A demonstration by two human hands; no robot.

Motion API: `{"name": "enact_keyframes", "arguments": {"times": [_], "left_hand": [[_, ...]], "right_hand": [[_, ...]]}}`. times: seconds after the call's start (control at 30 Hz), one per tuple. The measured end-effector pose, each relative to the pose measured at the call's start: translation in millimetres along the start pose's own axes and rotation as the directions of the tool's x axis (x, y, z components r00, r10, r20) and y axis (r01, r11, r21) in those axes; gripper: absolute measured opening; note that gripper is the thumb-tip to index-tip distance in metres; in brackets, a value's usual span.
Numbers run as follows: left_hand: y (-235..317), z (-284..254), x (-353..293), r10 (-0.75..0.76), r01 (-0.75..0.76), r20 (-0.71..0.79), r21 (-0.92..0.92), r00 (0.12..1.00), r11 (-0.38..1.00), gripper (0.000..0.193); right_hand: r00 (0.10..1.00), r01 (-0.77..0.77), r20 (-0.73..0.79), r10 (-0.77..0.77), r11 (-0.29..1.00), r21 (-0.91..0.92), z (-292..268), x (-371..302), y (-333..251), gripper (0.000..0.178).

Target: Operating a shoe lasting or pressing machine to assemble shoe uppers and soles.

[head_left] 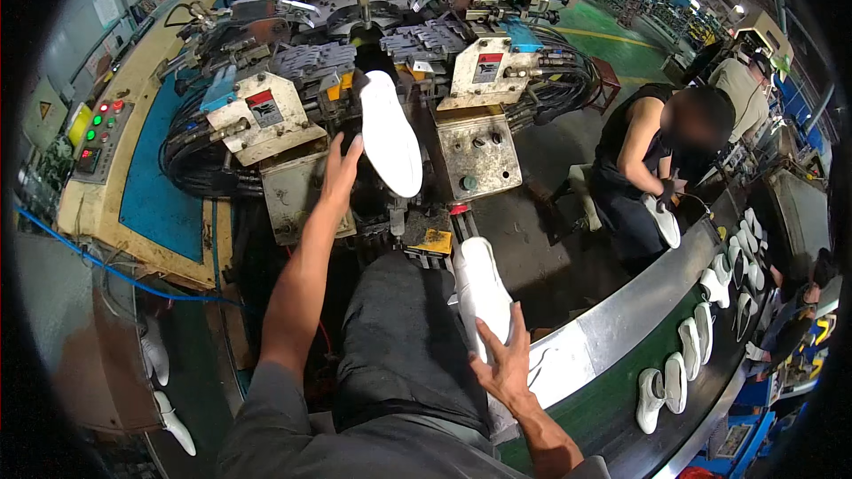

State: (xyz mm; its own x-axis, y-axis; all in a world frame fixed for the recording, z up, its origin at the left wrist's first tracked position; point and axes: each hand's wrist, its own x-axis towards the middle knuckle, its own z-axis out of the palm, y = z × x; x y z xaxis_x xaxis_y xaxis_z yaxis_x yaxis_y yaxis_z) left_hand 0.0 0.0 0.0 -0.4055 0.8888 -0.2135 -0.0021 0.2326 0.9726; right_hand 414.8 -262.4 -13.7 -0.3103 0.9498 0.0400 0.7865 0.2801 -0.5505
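A white shoe (390, 137) sits in the middle of the machine, its pale sole turned toward me. My left hand (340, 176) is beside its left edge, with thumb and fingers apart and not wrapped round it. Next to my right thigh a second white shoe (485, 288) points away from me. My right hand (506, 364) grips its near end with spread fingers, which partly cover that end.
Ahead stands the machine with a control box (479, 155) and hoses. A button panel (102, 137) is at left. On my right, a conveyor (586, 426) with a metal edge carries several white shoes (674, 381). Beyond it a seated co-worker (635, 160) handles another shoe (661, 222).
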Motion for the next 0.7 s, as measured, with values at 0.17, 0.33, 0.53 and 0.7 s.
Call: {"name": "enact_keyframes", "arguments": {"times": [0.17,0.33,0.53,0.7], "left_hand": [[27,16,51,-0.052,0.189,0.285,-0.48,0.957,0.857,0.091],[32,-12,26,0.043,0.148,0.36,-0.485,0.932,0.862,0.078],[-38,-104,-126,0.091,0.101,0.282,-0.597,0.955,0.796,0.084],[-84,-134,-252,0.133,0.324,0.428,-0.822,0.894,0.468,0.107]], "right_hand": [[0.988,0.112,-0.104,-0.115,0.993,-0.039,-24,76,-37,0.069],[0.927,0.327,-0.152,-0.342,0.938,-0.116,-38,184,-75,0.072],[0.891,0.429,-0.139,-0.432,0.902,-0.05,-5,304,-126,0.071],[0.863,0.459,-0.204,-0.463,0.886,-0.07,41,348,-129,0.074]]}}
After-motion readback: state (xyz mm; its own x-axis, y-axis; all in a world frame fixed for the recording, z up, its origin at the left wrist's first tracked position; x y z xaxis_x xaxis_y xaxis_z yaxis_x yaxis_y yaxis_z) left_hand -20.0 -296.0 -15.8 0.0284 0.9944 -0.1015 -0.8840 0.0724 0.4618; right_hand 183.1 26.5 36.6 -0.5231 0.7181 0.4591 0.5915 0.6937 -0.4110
